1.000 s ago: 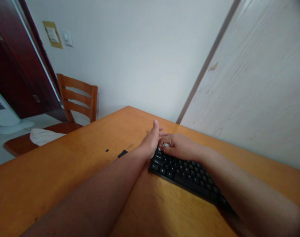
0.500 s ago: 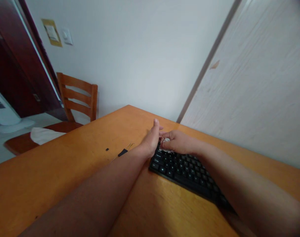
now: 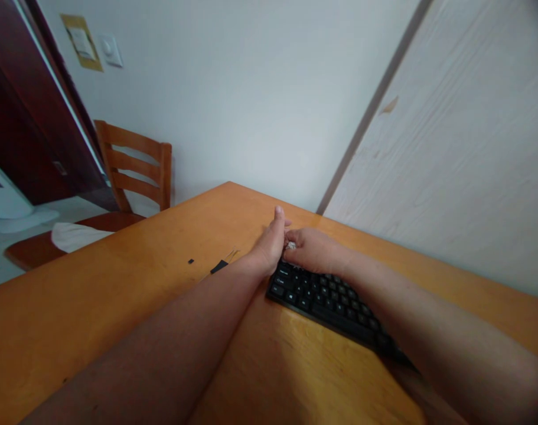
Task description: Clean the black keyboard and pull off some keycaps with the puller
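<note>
A black keyboard point(image 3: 331, 304) lies at a slant on the table, its far part and right end partly covered by my right hand and forearm. My left hand point(image 3: 272, 243) stands on edge at the keyboard's left end, thumb pointing up and fingers stretched away, partly hidden behind my right hand. With bent fingers, my right hand point(image 3: 315, 251) grips a crumpled white tissue point(image 3: 291, 245) down on the keys at the upper left corner. The tissue is mostly hidden, and its tip is close to my left palm.
On the wooden table point(image 3: 153, 295), left of my left forearm, lie a black binder clip point(image 3: 219, 267) with wire handles and a small black piece point(image 3: 191, 261). A wooden chair point(image 3: 133, 165) with a white cloth point(image 3: 78, 237) stands beyond the left edge. Walls border the far side.
My right hand has shifted slightly left with the tissue, closer to my left hand, and less of the tissue shows. The whole view has moved a little.
</note>
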A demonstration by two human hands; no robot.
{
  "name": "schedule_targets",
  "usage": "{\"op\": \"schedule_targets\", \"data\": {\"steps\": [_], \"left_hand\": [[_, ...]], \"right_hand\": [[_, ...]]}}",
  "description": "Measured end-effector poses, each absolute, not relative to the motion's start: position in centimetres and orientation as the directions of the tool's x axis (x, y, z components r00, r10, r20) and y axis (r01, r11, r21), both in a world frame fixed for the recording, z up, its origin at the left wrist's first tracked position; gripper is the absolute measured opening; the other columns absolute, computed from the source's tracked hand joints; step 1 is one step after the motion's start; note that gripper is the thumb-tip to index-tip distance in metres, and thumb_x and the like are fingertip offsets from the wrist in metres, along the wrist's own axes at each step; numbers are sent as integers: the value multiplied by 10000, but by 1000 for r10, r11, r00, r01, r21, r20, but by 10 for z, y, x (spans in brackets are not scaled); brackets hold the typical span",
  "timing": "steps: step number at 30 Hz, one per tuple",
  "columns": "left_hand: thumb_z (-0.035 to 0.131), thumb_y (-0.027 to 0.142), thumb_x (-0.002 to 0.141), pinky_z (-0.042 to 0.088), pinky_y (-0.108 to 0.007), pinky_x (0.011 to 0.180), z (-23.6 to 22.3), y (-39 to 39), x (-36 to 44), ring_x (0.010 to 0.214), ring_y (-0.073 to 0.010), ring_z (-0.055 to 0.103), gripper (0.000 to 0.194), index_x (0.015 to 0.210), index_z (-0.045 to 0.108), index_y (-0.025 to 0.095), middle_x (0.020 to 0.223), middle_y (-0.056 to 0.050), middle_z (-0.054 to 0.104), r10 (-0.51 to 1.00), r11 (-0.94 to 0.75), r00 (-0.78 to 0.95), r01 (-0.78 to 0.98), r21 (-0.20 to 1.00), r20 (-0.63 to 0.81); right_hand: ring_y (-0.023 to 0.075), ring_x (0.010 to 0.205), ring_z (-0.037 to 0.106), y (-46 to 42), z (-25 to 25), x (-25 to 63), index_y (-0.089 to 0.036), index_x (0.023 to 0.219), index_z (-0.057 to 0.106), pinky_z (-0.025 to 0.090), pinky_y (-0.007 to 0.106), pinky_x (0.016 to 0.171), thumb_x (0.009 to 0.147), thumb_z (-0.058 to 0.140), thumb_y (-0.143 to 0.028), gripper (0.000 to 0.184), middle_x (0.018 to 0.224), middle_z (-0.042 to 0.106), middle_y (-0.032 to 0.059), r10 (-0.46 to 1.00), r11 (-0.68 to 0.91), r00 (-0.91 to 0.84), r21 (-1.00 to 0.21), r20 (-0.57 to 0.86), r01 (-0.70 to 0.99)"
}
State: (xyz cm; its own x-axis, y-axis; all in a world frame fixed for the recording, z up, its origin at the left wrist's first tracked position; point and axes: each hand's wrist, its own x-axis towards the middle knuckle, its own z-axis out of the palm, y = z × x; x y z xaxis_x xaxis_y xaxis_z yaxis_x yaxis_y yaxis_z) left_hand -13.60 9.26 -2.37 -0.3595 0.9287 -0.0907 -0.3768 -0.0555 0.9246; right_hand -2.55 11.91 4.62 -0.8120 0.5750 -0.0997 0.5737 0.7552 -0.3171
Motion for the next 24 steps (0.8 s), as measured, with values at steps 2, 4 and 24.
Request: {"op": "schedule_targets", "data": {"steps": [2, 4, 24], "left_hand": [[267, 856, 811, 519, -358, 770, -23, 92, -136, 1014, -298, 668, 865, 1211, 564, 149, 1098, -162, 699, 929, -55, -362, -351, 935, -81], [254, 845, 824, 519, -361, 769, -22, 92, -135, 1011, -302, 671, 858, 1220, 554, 145, 1111, -170, 699, 932, -60, -355, -335, 940, -68], [214, 802, 861, 528, -383, 827, -17, 89, -134, 1024, -307, 672, 868, 1299, 501, 110, 1254, -248, 619, 941, -26, -329, -298, 954, -77]], "right_hand": [[192, 824, 640, 117, 49, -24, -229, 1004, 722, 427, 247, 708, 779, 584, -257, 266, 939, 741, 31, 579, 763, -808, -273, -115, 586], [190, 841, 643, 116, 50, -22, -239, 1034, 721, 424, 246, 716, 778, 578, -255, 294, 976, 743, 36, 577, 775, -809, -234, -116, 587], [161, 591, 586, 125, 53, 6, -180, 703, 696, 382, 265, 514, 702, 558, -278, 170, 631, 653, 30, 702, 617, -652, -213, -286, 757]]}}
